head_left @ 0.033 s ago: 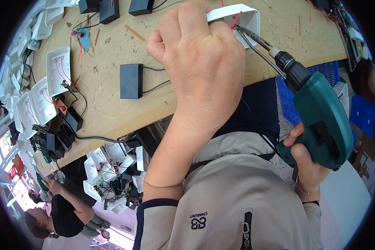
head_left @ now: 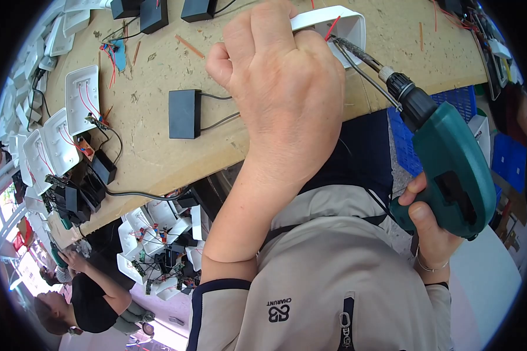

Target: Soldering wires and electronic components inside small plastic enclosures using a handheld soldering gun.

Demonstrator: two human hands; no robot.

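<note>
My left hand (head_left: 290,96) is closed round the side of a white plastic housing (head_left: 352,26) at the table's far edge of my reach, its back toward me. Most of what lies under the fingers is hidden. A short red wire (head_left: 333,27) stands up in the housing. On the right, my right hand (head_left: 430,225) grips the handle of a green soldering gun (head_left: 455,158). The gun's dark tip and thin feed tube reach into the housing, close to the red wire; whether they touch it I cannot tell.
A black box with cables (head_left: 184,114) lies left of my hand. Open white housings (head_left: 82,96) with wires and boards line the table's left side; more fill a pile below the edge (head_left: 158,240). Blue crates (head_left: 459,104) stand at right. Another person (head_left: 93,298) works at lower left.
</note>
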